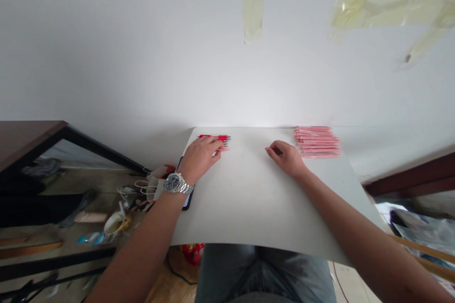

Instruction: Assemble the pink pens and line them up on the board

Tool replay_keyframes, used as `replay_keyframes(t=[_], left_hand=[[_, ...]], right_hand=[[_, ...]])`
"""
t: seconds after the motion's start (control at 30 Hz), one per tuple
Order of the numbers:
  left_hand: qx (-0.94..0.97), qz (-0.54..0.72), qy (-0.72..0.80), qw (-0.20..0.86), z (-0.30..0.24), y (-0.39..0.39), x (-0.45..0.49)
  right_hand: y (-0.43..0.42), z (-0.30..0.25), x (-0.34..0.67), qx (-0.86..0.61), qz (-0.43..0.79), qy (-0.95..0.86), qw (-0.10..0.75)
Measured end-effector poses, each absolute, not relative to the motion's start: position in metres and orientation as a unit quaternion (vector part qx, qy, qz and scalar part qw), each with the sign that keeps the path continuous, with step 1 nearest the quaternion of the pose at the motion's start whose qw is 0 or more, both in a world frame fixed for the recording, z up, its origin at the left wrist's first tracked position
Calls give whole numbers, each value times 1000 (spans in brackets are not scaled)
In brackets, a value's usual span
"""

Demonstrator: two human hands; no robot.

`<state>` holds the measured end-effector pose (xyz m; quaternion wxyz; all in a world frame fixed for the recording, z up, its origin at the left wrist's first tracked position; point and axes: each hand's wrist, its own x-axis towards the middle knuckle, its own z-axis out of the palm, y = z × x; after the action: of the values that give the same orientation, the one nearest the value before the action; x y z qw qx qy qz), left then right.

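At the table's far left, my left hand point(202, 155), with a metal watch point(174, 182) on its wrist, is closed with thumb and fingertips around a thin pink stick point(224, 149), whose end pokes out to the right. Several red pens point(222, 137) with dark tips lie side by side just beyond and partly under this hand. My right hand point(287, 157) rests over the middle right of the table, fingers curled in, nothing visible in them. Just right of it lies a stack of thin pink sticks point(317, 142); their exact kind is too small to tell.
The white table point(256, 199) meets a white wall carrying yellowish tape point(253, 9). A phone-like dark-edged object point(187, 202) lies at the left edge, below my forearm. Left are a dark-framed table point(31, 142), cables and a white cup point(114, 223) lower down.
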<state>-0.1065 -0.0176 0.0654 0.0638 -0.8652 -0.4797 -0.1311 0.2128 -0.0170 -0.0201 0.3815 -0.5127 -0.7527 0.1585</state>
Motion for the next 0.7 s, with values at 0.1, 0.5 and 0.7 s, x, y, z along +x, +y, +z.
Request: replay_keyframes(t=[0.1, 0.5, 0.7], left_hand=[[-858, -185, -478, 17, 71, -19, -99], [-728, -421, -423, -336, 81, -15, -45], [-620, -464, -374, -509, 67, -11, -12]], right_hand=[[-18, -19, 212, -512, 159, -753, 381], [-17, -18, 212, -515, 160, -754, 376], [-19, -16, 211, -512, 161, -752, 384]])
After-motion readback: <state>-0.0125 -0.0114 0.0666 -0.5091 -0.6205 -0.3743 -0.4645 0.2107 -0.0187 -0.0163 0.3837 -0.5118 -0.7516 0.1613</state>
